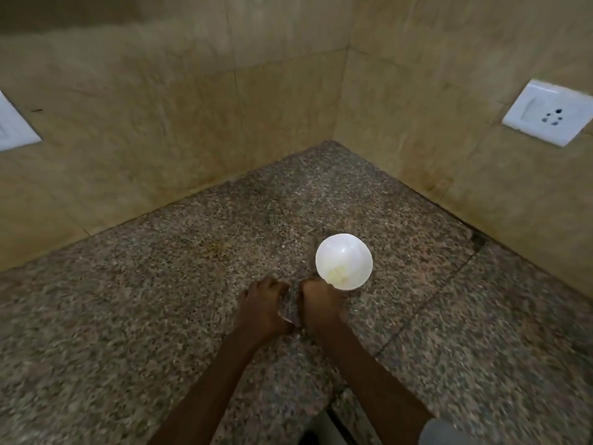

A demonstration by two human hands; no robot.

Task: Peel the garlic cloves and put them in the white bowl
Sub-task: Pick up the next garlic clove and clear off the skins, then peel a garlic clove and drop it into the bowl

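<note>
A speckled grey-brown granite countertop (192, 300) runs into a corner formed by beige marbled wall tiles (160, 123). A white plastic wall socket (548, 112) is mounted on the right wall. A white switch plate (12, 130) is cut off by the left edge. A blurred grey rounded object (446, 433) shows at the bottom edge.

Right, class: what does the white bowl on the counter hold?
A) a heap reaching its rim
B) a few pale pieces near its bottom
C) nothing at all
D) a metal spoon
B: the white bowl shows a few pale yellowish pieces low inside, well below its rim.
</note>
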